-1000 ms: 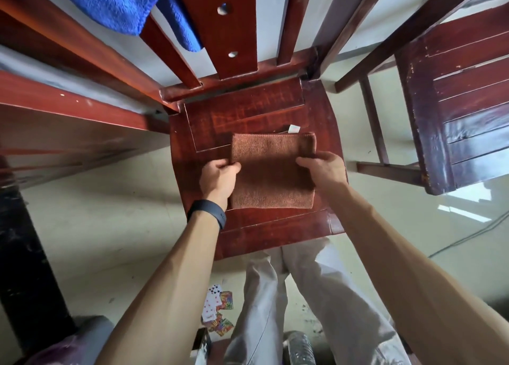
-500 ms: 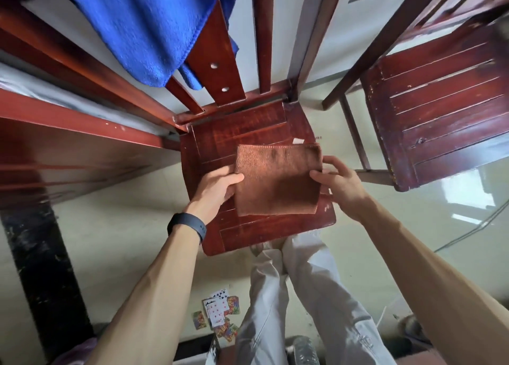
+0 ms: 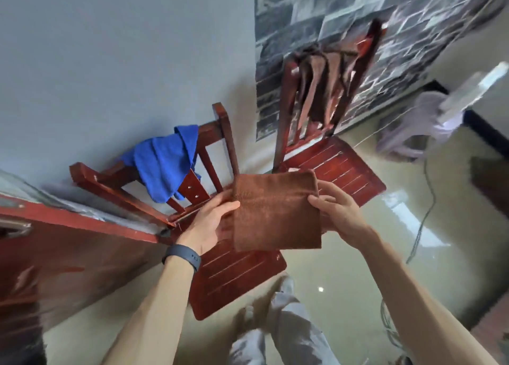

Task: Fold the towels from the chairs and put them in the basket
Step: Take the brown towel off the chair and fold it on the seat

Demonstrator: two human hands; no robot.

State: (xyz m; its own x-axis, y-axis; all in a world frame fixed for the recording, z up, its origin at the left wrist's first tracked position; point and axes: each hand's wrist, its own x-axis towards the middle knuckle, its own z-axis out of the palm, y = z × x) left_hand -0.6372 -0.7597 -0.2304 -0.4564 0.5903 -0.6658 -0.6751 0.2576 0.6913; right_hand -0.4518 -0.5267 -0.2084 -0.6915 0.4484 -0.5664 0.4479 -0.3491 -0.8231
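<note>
Brown folded towel (image 3: pixel 276 213) held flat, near-square, left hand (image 3: pixel 210 221) and right hand (image 3: pixel 339 215) pinching opposite side edges.

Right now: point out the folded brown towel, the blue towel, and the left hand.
brown towel (image 3: pixel 276 213), head view, centre of folded face
blue towel (image 3: pixel 162 162), head view, middle of draped cloth
left hand (image 3: pixel 210 222), head view, back of hand

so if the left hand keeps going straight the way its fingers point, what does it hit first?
The left hand points up and to the right, into the folded brown towel it already grips. Beyond the towel, probably the right hand on the opposite edge, though depth is unclear from this one view.
</note>
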